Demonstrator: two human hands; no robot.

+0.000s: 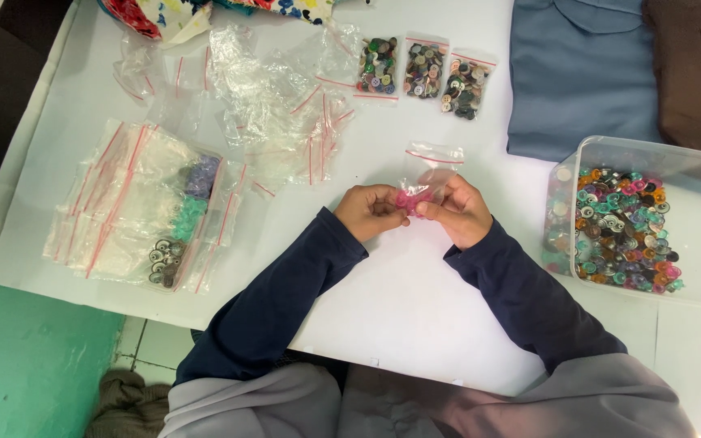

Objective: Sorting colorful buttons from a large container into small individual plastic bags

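Between your two hands, near the middle of the white table, sits a small clear zip bag with pink buttons bunched at its bottom. Your left hand pinches the lower end from one side, fingers curled tight; your right hand closes on it from the other, so the bag stands up with its red-striped mouth pointing away from you and the buttons gathered low.

To your right, a clear plastic tub of mixed coloured buttons stands near your right forearm, close to the table's right side. To your left lies a stack of zip bags, some holding purple, green and grey buttons, near the table's left edge. Loose empty bags are spread beyond your hands, and three filled bags lie in a row past them. Folded blue cloth and brown cloth lie at the far right. Bare table shows just in front of you, between your sleeves.
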